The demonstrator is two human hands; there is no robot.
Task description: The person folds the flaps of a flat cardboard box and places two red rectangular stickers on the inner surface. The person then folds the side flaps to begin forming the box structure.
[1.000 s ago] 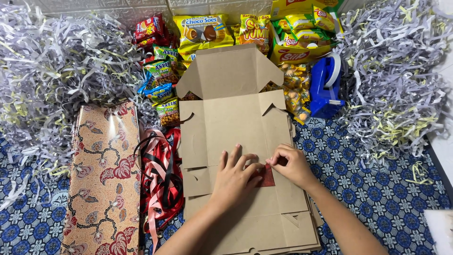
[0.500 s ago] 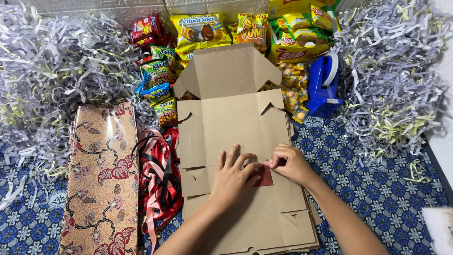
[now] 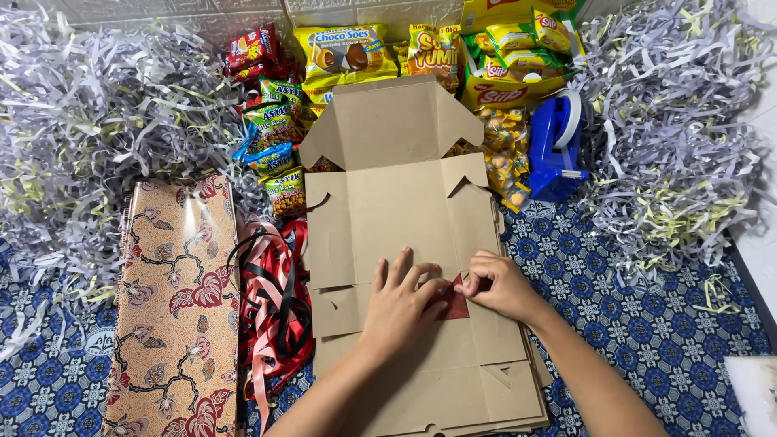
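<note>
A blue patterned floor mat [image 3: 647, 324] carries everything, heaped with shredded paper [image 3: 89, 137] on both sides. A flat unfolded cardboard box [image 3: 388, 218] lies in the middle. The left hand [image 3: 401, 303] rests flat on it, fingers spread, pressing beside a small dark red sticker [image 3: 455, 301]. The right hand [image 3: 502, 285] pinches the sticker's upper edge, which seems partly lifted. Smoothing from the held side outward should seat it without wrinkles. Snack packets [image 3: 340, 53], a blue tape dispenser [image 3: 554, 150], red ribbons [image 3: 279, 299] and floral wrapping paper [image 3: 174, 307] surround the box.

Red sticker [image 3: 456, 301] mostly hidden under both hands' fingers.
</note>
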